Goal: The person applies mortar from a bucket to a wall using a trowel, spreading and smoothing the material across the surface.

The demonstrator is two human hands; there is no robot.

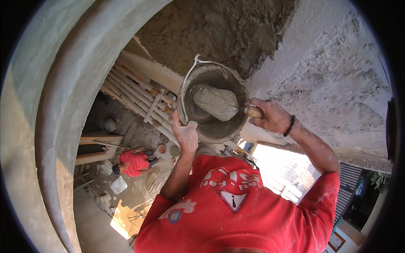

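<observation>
A round, mortar-smeared bucket is held up in front of my chest, its mouth facing me and its thin pale handle raised at the left rim. My left hand grips the bucket's lower left edge, thumb near the rim. Closed around a short wooden handle at the right rim, my right hand holds a trowel. A thick lump of wet grey mortar lies inside the bucket's mouth, in line with that handle. It hides the trowel's blade.
Beyond the bucket, a rough patch of dark mortar covers the wall, beside a pale rough wall. A curved grey moulding sweeps down the left. Far below are wooden poles, a person in red and small buckets.
</observation>
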